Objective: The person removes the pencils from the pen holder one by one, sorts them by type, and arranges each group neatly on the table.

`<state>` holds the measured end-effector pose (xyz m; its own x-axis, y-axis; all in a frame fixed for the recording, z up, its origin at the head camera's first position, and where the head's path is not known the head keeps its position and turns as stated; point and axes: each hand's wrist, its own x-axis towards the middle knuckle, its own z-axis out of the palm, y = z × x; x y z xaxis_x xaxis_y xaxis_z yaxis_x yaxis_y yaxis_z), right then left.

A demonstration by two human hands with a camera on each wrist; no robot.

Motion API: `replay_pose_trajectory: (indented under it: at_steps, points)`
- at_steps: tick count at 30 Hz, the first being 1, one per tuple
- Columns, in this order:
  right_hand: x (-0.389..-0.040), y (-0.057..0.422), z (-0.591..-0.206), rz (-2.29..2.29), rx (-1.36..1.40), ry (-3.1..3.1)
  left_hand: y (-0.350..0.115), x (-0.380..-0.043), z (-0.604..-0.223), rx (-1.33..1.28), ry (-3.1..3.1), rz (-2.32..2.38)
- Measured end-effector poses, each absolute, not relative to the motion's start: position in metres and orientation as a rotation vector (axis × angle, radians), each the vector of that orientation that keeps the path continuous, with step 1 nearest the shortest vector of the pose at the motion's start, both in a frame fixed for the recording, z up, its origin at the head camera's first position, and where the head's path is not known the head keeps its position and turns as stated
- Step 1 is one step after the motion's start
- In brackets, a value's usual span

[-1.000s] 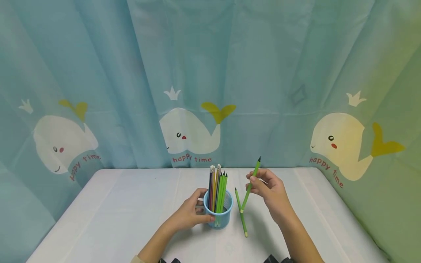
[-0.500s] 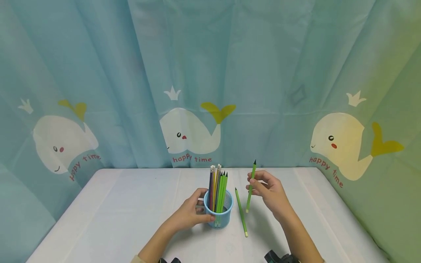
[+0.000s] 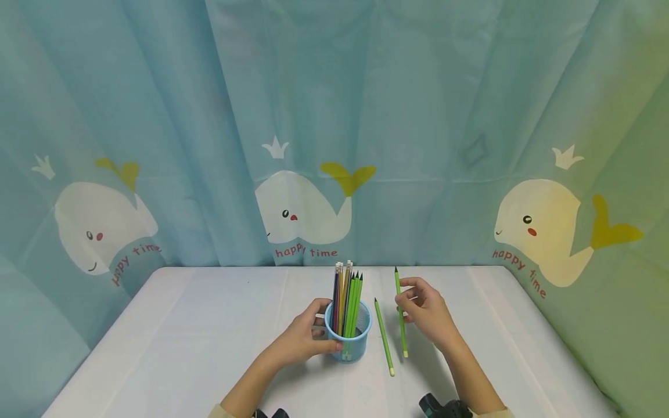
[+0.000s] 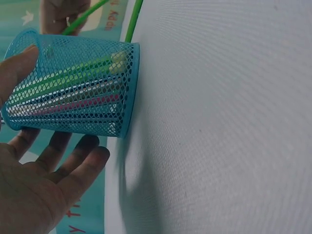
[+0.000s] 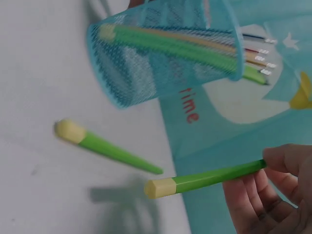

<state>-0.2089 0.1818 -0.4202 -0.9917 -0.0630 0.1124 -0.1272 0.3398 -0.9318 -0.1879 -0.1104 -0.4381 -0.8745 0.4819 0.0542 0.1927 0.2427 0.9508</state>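
My left hand [image 3: 300, 339] holds a light-blue mesh pencil cup [image 3: 354, 350] from its left side, thumb at the front and fingers round the back. Inside stand several pencils: green ones [image 3: 351, 307] with black points up, and darker and yellow ones with white ends up. To the right, my right hand [image 3: 430, 313] pinches a green pencil [image 5: 219, 176] between thumb and fingers, its black point away from me and its pale-yellow end low over the table. Another green pencil [image 3: 384, 338] lies on the table between the cup and my right hand.
A white cloth covers the table [image 3: 209, 337]. Behind its far edge hangs a blue-green curtain [image 3: 418, 145] with printed whales, which also runs along both sides. Dark wrist devices [image 3: 444, 407] show at the bottom edge.
My right hand has lowered its pencil and brought it away from the lying pencil, turning it from a slant nearly parallel to that one. My left hand stays on the cup.
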Motion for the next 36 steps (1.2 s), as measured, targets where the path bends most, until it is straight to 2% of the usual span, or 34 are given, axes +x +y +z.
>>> replay_pose_trajectory:
  at_steps: [7, 24, 32, 36]
  points:
    - [-0.218, 0.179, -0.44, 1.714, 0.102, -2.629, -0.111, -0.188, -0.439, 0.638, 2.278, 1.668]
    - [-0.215, 0.177, -0.452, 1.588, -0.018, -2.79, -0.111, -0.188, -0.439, 0.636, 2.269, 1.673]
    - [-0.215, 0.174, -0.443, 1.623, 0.055, -2.76, -0.111, -0.188, -0.439, 0.634, 2.266, 1.678]
    - [-0.213, 0.171, -0.438, 1.692, 0.221, -2.705, -0.111, -0.189, -0.44, 0.638, 2.271, 1.677]
